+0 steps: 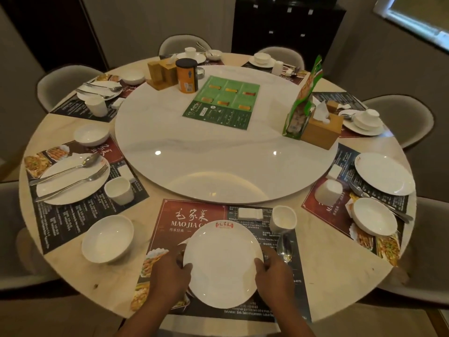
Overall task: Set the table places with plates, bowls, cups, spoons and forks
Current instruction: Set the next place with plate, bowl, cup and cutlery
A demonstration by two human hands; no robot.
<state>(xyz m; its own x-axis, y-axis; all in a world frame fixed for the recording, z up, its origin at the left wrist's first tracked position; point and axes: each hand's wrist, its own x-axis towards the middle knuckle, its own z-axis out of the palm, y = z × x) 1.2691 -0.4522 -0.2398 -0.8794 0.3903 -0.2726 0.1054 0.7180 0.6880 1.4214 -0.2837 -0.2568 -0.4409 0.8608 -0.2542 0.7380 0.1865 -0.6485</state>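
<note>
A white plate with a red logo sits over the printed placemat at the near edge of the round table. My left hand grips its left rim and my right hand grips its right rim, thumbs on top. A spoon lies on the mat just right of the plate. Beyond it stands a white cup, with a small white rest beside it. A white bowl stands left of the mat.
A marble turntable fills the table's middle, carrying a green menu, an orange can, a tissue box and a green packet. Other places around the rim hold plates, bowls, cups and cutlery. Grey chairs ring the table.
</note>
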